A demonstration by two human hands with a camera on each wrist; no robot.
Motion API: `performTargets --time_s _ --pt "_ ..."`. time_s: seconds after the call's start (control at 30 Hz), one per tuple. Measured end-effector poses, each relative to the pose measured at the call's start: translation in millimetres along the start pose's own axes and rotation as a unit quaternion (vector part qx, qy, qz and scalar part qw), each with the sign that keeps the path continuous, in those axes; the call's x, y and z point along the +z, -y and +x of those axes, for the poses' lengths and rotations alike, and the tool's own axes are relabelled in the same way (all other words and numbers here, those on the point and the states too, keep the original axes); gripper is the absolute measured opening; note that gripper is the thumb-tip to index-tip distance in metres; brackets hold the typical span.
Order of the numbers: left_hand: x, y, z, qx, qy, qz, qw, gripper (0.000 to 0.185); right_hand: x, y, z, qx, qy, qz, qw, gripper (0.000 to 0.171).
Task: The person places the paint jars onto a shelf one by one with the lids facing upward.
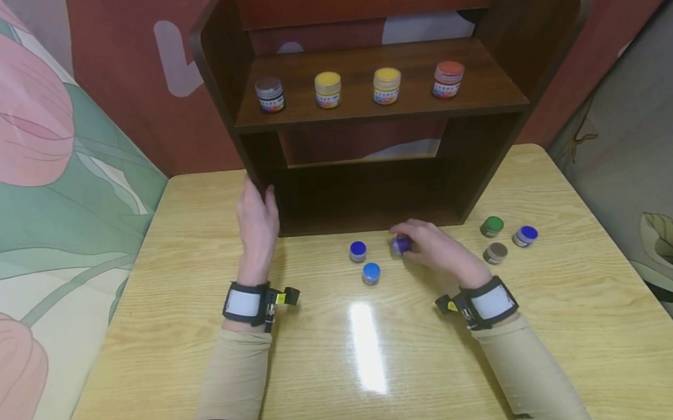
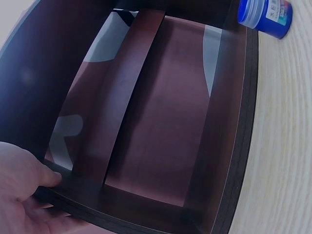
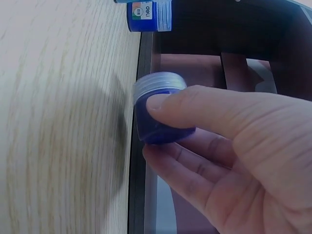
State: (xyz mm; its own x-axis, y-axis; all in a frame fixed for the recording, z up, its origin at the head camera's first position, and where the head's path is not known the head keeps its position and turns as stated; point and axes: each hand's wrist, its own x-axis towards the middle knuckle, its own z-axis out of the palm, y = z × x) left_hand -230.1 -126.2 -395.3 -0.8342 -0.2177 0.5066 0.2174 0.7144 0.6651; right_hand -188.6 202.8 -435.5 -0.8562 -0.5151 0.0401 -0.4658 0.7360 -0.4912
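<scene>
My right hand (image 1: 436, 249) pinches a dark blue-purple paint jar (image 3: 158, 131) with a translucent lid. Its thumb lies across one side and the fingers are on the other. That jar is close to the bottom front edge of a dark brown wooden shelf (image 1: 332, 119). My left hand (image 1: 258, 223) grips the shelf's left side panel, thumb on the inner face and fingers round the outside, as the left wrist view shows. Left of the right hand, a dark blue jar (image 1: 358, 251) and a lighter blue jar (image 1: 370, 273) stand on the table.
On the upper board stand a dark jar (image 1: 270, 94), two yellow jars (image 1: 328, 89) and a red jar (image 1: 448, 79). Right of the shelf, a green jar (image 1: 492, 226), a grey-brown jar (image 1: 495, 253) and a blue jar (image 1: 525, 236) sit on the wooden table (image 1: 434, 381).
</scene>
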Motion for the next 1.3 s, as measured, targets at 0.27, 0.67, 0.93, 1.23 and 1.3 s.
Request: performTargets --time_s 0.27,0.67,0.93,1.23,1.3 --pt "0.3 0.4 0.8 0.003 -0.002 0.002 1.0 0.036 -0.1 -0.8 -1.0 -0.012 -0.01 -0.001 1.0 0.046" --pt "0.2 -1.1 1.3 -0.001 0.001 0.004 1.0 0.038 -0.5 1.2 1.5 0.022 -0.011 0.016 1.0 0.044" --pt "-0.9 -2.3 0.8 -0.001 0.001 0.004 1.0 0.038 -0.7 0.6 3.1 0.034 -0.009 0.022 0.999 0.044" --pt "-0.3 -2.2 0.4 -0.005 0.003 0.003 1.0 0.038 0.1 -0.1 2.1 0.029 -0.006 0.024 0.999 0.041" --pt "-0.3 -1.9 0.1 -0.008 0.004 0.004 1.0 0.038 0.6 -0.4 1.9 0.03 -0.005 0.024 0.999 0.041"
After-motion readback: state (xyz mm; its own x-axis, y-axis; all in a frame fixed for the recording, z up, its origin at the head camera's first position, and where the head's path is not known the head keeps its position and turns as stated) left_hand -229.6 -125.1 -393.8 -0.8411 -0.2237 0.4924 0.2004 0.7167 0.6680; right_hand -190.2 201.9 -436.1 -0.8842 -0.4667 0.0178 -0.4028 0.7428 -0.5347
